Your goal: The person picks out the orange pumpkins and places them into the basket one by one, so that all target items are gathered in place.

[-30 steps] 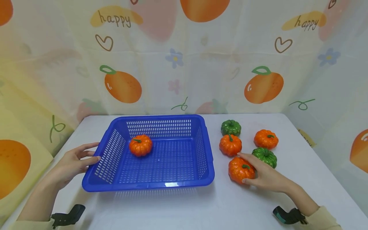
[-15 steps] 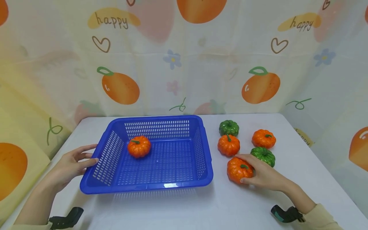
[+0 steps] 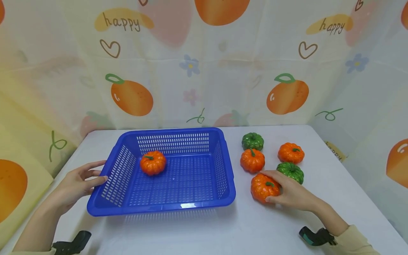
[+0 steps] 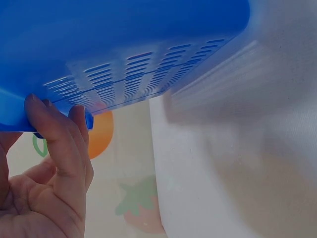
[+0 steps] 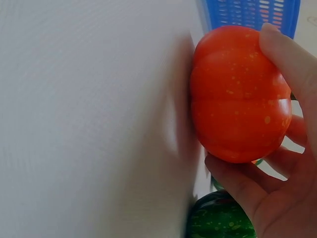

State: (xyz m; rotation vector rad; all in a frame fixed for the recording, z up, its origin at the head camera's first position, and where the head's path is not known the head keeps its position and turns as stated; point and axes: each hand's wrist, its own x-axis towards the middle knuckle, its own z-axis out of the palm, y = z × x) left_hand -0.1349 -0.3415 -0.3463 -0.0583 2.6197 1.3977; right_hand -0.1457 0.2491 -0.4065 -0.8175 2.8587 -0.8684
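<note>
A blue plastic basket (image 3: 178, 184) with slotted walls stands on the table, one small orange pumpkin (image 3: 153, 163) inside it. My left hand (image 3: 76, 184) holds the basket's left rim, thumb above and fingertips against the outer side, as the left wrist view shows. To the basket's right, my right hand (image 3: 290, 191) grips another orange pumpkin (image 5: 237, 94) between thumb and fingers, close over the table. Just behind that pumpkin sits a third orange pumpkin (image 3: 252, 160), and a green pumpkin (image 3: 290, 172) lies beyond the right hand's knuckles.
Farther back on the right are a green pumpkin (image 3: 253, 141) and an orange pumpkin (image 3: 291, 153). The white table (image 3: 204, 233) ends at a fruit-printed curtain (image 3: 204, 71) behind. Each wrist wears a black camera strap (image 3: 317, 236).
The whole scene has shifted slightly to the left in the head view. Both hands keep their holds on the basket and the pumpkin.
</note>
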